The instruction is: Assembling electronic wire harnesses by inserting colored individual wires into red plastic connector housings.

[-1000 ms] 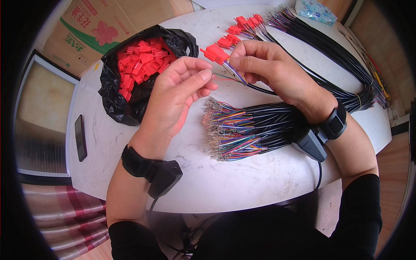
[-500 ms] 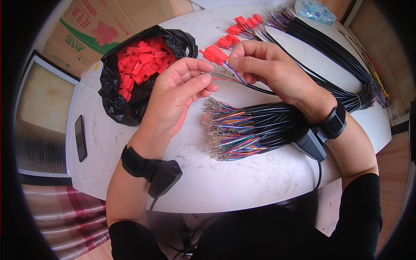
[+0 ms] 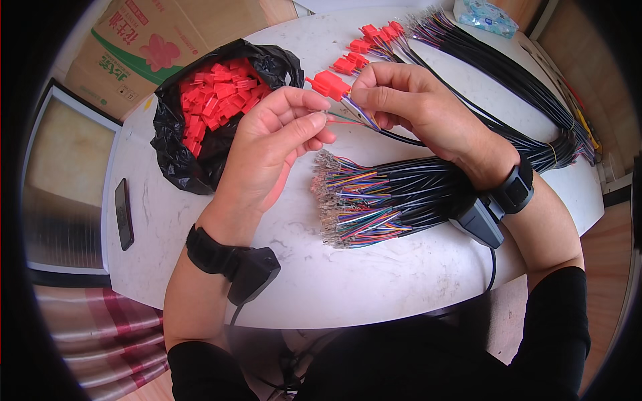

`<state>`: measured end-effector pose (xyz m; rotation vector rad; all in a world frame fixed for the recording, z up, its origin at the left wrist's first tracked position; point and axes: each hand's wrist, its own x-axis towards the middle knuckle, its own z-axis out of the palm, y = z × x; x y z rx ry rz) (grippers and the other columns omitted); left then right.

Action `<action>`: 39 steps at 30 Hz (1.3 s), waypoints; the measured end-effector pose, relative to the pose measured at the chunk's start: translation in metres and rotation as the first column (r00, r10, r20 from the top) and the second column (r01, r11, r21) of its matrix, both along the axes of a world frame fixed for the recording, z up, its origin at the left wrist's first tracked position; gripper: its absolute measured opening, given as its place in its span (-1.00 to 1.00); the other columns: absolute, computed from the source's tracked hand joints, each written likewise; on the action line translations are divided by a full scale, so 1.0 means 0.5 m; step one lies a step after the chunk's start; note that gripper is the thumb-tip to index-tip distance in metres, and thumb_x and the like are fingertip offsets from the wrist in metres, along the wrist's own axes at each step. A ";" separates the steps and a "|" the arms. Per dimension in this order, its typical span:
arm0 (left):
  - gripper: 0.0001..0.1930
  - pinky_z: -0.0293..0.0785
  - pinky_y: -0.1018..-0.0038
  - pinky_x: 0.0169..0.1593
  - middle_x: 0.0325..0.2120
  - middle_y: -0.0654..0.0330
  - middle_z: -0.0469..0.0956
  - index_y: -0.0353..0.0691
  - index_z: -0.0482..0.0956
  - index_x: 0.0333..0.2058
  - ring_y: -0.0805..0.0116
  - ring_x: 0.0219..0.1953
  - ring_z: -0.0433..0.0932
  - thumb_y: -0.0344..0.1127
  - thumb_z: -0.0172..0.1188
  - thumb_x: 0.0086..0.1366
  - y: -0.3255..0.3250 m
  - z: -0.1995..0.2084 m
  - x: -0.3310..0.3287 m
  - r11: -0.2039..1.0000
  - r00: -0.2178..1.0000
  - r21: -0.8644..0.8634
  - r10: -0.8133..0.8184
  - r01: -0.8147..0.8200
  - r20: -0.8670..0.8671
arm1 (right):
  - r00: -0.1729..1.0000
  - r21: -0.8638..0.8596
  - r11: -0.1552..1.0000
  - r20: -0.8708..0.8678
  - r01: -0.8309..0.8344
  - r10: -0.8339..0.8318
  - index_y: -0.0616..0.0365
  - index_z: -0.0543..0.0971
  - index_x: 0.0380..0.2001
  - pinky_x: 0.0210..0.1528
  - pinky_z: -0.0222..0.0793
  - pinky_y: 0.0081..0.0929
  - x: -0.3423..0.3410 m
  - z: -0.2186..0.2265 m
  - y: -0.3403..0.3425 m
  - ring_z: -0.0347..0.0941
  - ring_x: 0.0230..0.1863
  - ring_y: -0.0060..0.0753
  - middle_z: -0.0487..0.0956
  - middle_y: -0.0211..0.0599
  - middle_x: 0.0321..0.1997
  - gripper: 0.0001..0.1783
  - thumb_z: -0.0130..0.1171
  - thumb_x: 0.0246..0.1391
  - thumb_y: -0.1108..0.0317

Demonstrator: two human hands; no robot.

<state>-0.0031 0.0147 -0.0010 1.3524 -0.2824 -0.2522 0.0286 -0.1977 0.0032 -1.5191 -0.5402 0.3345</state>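
Observation:
A red plastic connector housing (image 3: 329, 85) sits on several thin coloured wires at the end of a black cable (image 3: 403, 139). My right hand (image 3: 408, 100) pinches these wires just beside the housing. My left hand (image 3: 284, 127) holds the ends of loose wires (image 3: 344, 121) from the same cable, green and red among them, between thumb and forefinger. The wire tips are hidden by my left fingers. Below my hands lies a thick bundle of black cables (image 3: 421, 194) with bare metal terminals and coloured wires fanned toward the left.
A black plastic bag (image 3: 177, 164) full of red housings (image 3: 217, 100) stands at the left. Finished-looking cables with red housings (image 3: 359, 46) lie behind my right hand, beside another long cable bundle (image 3: 508, 73). A phone (image 3: 124, 214) rests near the table's left edge; a cardboard box (image 3: 144, 47) stands behind.
Both hands keep their grips almost in place. The loose wires at my left fingertips have shifted slightly, with the green one showing more clearly now.

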 end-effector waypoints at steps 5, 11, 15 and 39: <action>-0.85 0.36 0.61 -0.20 -0.34 0.23 0.50 -0.24 0.43 -0.21 0.51 -0.33 0.47 -0.46 0.08 0.23 -0.002 0.002 0.000 1.000 1.000 0.014 0.019 -0.019 -0.021 | 1.000 -0.019 1.000 -0.003 -0.015 0.015 0.13 0.51 -0.40 -0.41 0.19 -0.82 0.001 -0.001 -0.002 0.27 -0.50 -0.80 0.40 -0.60 -0.50 -0.83 0.09 0.15 0.27; -0.78 0.34 0.63 -0.22 -0.35 0.21 0.49 -0.27 0.42 -0.16 0.51 -0.35 0.46 -0.45 0.12 0.19 0.000 0.014 -0.003 0.991 0.997 0.122 0.057 -0.062 0.046 | 1.000 -0.008 1.000 -0.007 -0.014 0.014 0.13 0.51 -0.40 -0.40 0.20 -0.82 0.002 -0.001 -0.003 0.28 -0.48 -0.80 0.41 -0.59 -0.49 -0.84 0.09 0.15 0.28; -0.78 0.42 0.61 -0.26 -0.35 0.21 0.51 -0.34 0.43 -0.18 0.50 -0.38 0.51 -0.52 0.14 0.16 -0.006 0.003 -0.003 0.980 0.978 0.180 0.043 -0.081 0.206 | 1.000 0.007 1.000 -0.026 -0.016 0.016 0.12 0.51 -0.39 -0.38 0.22 -0.82 0.004 -0.001 -0.005 0.28 -0.46 -0.79 0.41 -0.60 -0.46 -0.85 0.08 0.15 0.28; -0.79 0.30 0.61 -0.22 -0.41 0.27 0.48 -0.34 0.49 -0.20 0.52 -0.34 0.43 -0.38 -0.02 0.25 0.011 0.016 0.000 0.990 0.994 0.111 -0.083 0.092 -0.077 | 0.999 -0.002 1.000 -0.044 -0.015 0.015 0.11 0.52 -0.37 -0.37 0.23 -0.83 0.004 -0.001 -0.006 0.28 -0.45 -0.79 0.42 -0.59 -0.45 -0.86 0.08 0.14 0.29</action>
